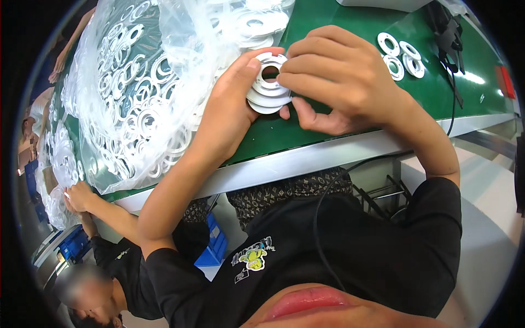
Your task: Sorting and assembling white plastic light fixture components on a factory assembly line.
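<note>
Over the front part of the green table, my left hand (232, 87) is closed around a small stack of flat white rings (266, 101), its thumb lying on the top ring. The rings have a round hole in the middle and tilt toward me. My right hand (344, 82) is curled at the right side of the same stack, with fingertips on the upper ring and the thumb against the edge of a lower one. Part of the stack is hidden behind my fingers.
Large clear plastic bags (188, 71) of loose white rings cover the table's left side. Several white rings (414, 66) lie at the right, beside a black strap (449, 38) and cable. A metal edge (306, 158) borders the green table (328, 146). Another person's hand (81, 197) works at left.
</note>
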### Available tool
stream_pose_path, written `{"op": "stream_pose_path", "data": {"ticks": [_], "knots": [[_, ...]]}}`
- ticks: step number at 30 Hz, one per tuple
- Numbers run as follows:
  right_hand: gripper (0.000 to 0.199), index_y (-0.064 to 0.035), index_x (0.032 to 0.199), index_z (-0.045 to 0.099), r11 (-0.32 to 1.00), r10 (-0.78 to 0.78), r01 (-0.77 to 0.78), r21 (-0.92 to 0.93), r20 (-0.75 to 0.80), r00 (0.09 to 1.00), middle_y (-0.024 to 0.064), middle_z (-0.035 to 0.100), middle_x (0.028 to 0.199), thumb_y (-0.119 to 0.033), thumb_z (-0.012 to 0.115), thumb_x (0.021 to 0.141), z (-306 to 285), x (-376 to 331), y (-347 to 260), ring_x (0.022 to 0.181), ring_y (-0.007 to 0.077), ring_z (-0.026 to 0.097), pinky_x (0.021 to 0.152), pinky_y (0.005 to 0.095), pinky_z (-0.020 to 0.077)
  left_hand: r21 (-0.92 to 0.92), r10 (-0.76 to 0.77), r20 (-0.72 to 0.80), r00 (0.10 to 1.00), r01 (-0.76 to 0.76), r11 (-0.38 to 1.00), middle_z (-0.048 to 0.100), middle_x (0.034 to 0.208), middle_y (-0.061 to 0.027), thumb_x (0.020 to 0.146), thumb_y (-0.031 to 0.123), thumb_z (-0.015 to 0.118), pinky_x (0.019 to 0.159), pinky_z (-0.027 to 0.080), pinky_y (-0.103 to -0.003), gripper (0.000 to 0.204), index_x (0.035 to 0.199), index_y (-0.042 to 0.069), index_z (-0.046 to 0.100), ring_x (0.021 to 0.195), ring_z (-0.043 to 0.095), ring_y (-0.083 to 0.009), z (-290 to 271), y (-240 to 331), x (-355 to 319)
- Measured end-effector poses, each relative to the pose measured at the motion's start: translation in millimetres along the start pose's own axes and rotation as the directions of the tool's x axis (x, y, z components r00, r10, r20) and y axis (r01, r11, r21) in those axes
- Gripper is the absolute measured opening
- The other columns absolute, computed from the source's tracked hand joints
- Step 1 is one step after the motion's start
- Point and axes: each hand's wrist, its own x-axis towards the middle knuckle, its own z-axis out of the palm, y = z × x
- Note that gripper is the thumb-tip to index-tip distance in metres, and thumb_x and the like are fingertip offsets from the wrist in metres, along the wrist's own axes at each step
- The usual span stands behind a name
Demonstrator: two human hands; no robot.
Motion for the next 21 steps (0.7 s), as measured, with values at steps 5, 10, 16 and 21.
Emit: {"op": "stream_pose_path", "data": {"ticks": [5, 10, 16, 21], "knots": [[0.024, -0.0010, 0.098, 0.067, 0.919, 0.343, -0.329, 0.217, -0.027, 0.939, 0.0090, 0.064, 0.092, -0.002, 0.069, 0.074, -8, 12, -8, 0.080, 0.0225, 0.063, 0.069, 0.0301, 0.0504, 0.235, 0.074, 0.112, 0.991, -0.099, 0.967, 0.061, 0.095, -0.0085, 0.101, 0.030, 0.038, 0.066, 0.048, -0.024, 0.037, 0.118, -0.001, 0.050, 0.070, 0.058, -0.0124, 0, -8, -6], [0.016, -0.0004, 0.097, 0.067, 0.873, 0.392, -0.392, 0.291, 0.060, 0.918, 0.0093, 0.064, 0.090, -0.002, 0.065, 0.081, -5, 7, -2, 0.080, 0.0230, 0.062, 0.070, 0.0293, 0.0501, 0.257, 0.068, 0.053, 0.996, -0.079, 0.963, 0.063, 0.092, -0.0080, 0.100, 0.030, 0.042, 0.064, 0.047, -0.023, 0.033, 0.107, 0.000, 0.054, 0.066, 0.056, -0.0107, 2, -3, -6], [0.008, -0.0037, 0.088, 0.061, 0.881, 0.414, -0.410, 0.237, 0.031, 0.910, 0.0091, 0.060, 0.079, -0.010, 0.061, 0.083, 6, 2, -6, 0.075, 0.0263, 0.061, 0.065, 0.0335, 0.0480, 0.348, 0.186, 0.020, 0.982, -0.181, 0.920, 0.064, 0.082, -0.0061, 0.100, 0.032, 0.041, 0.052, 0.043, -0.020, 0.037, 0.098, 0.000, 0.058, 0.068, 0.062, -0.0096, -1, -1, -6], [0.015, -0.0058, 0.085, 0.059, 0.869, 0.408, -0.451, 0.205, 0.221, 0.886, 0.0095, 0.058, 0.073, -0.020, 0.055, 0.089, 0, -3, -3, 0.070, 0.0287, 0.060, 0.061, 0.0374, 0.0459, 0.493, 0.176, 0.016, 0.984, -0.161, 0.855, 0.065, 0.083, -0.0049, 0.101, 0.032, 0.040, 0.050, 0.044, -0.019, 0.036, 0.099, 0.001, 0.058, 0.069, 0.064, -0.0092, -1, 0, -10]]}}
